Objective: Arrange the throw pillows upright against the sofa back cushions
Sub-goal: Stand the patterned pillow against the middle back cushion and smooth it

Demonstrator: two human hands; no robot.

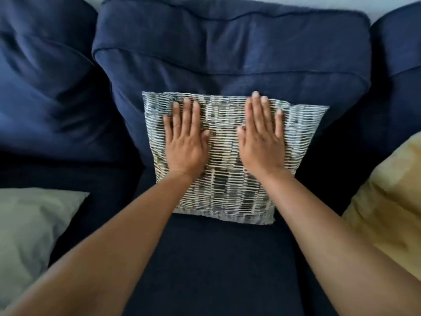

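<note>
On the sofa: everything here sits on navy upholstery, back cushions behind, seat in front.
Sofa (pixel 205 258): holds three throw pillows across its seat.
Middle back cushion (pixel 227 53): the patterned pillow leans upright against it.
Patterned pillow (pixel 227 190): black-and-white weave, lower edge on the seat, slightly skewed.
Yellow pillow (pixel 387 201): at the right edge, partly out of view.
Grey-green pillow (pixel 29 229): lying on the seat at the left, apart from the patterned one.
Left hand (pixel 185 144): flat, fingers spread, pressing the patterned pillow, grasping nothing.
Right hand (pixel 262 142): likewise flat on it, palm down.
</note>
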